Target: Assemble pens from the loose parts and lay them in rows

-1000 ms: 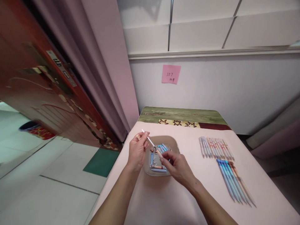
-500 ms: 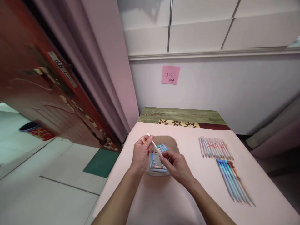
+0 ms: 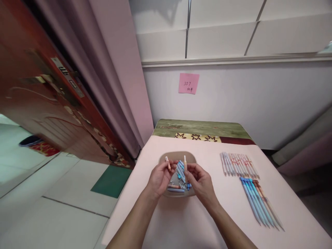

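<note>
Over a beige plastic tub [image 3: 162,159], my left hand [image 3: 158,177] pinches a short brown-and-white pen barrel [image 3: 168,164], tilted with its white end up. In my right hand [image 3: 201,180], a cream pen part [image 3: 185,163] with a narrow white tip stands nearly upright between thumb and fingers. The two pieces are apart from each other. Inside the tub lie several blue pen barrels [image 3: 181,172], small bright blue pieces, and clear bits too small to name. A brown barrel [image 3: 174,186] and a pale blue barrel [image 3: 175,190] rest near its front wall.
Right of the tub, a row of clear pens with red marks [image 3: 240,164] lies on the pink-covered table [image 3: 215,214]. In front of that row are several blue and brown pens [image 3: 259,202]. A pink note [image 3: 189,83] is on the wall; a red door [image 3: 52,103] stands left.
My hands have moved apart. The thin white stick in my left hand no longer shows there; that hand now holds a brown-and-white barrel. My right hand has turned its cream part upright.
</note>
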### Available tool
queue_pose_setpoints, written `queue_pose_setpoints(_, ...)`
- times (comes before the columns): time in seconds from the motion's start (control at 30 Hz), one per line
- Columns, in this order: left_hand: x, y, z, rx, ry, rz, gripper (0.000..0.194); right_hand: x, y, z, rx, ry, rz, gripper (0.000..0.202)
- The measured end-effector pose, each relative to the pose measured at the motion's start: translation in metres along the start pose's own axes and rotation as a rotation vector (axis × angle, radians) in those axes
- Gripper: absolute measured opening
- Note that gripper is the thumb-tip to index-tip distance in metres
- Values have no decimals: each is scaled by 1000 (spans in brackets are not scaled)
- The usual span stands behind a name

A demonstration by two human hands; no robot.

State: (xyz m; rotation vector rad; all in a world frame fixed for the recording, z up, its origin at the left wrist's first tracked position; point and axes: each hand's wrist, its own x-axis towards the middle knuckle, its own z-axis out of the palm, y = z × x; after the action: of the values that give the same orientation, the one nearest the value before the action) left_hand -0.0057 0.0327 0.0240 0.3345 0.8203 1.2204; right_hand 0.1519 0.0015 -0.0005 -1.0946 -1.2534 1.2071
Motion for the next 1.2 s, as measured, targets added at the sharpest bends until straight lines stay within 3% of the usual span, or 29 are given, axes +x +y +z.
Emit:
queue_pose_setpoints(0.13,-4,-1,-5,39,29,3,7,0,9,4,12,9,49,28)
queue_pose_setpoints(0.3,-16,-8,-5,80,-90,-92,17,1,14,15,-64,-39,82,24)
queue_pose_setpoints(0.4,-22,-10,-5,118,-131,-92,23,-1,8,17,-153,-93,28,19)
queue_pose_setpoints(0.47,-24,-7,-5,148,-104,-87,26,0,1,12,-295,-77,-93,16)
queue_pose_setpoints(0.57,-27,-2,-2,192,-70,-107,28,8,-15,0,-563,-26,-407,24)
queue_pose_setpoints(0.7,-31,-2,4,219,-90,-105,21,32,-36,-11,-848,-240,-793,41)
queue_pose_setpoints(0.83,-33,-7,4,265,-106,-96,20,49,-49,-12,-1001,-467,-920,26)
queue_pose_setpoints(0.93,-32,-4,1,269,-84,-89,27,54,-55,-17,-1038,-501,-910,20)
queue_pose_setpoints(1.0,-31,2,-1,243,-43,-12,31,53,-58,-21,-988,-435,-858,19)
queue_pose_setpoints(1.13,-30,17,-6,261,59,319,24,43,-57,-24,-757,-174,-569,23)
queue_pose_setpoints(1.2,-31,21,-9,301,82,431,33,34,-51,-17,-585,-97,-373,20)
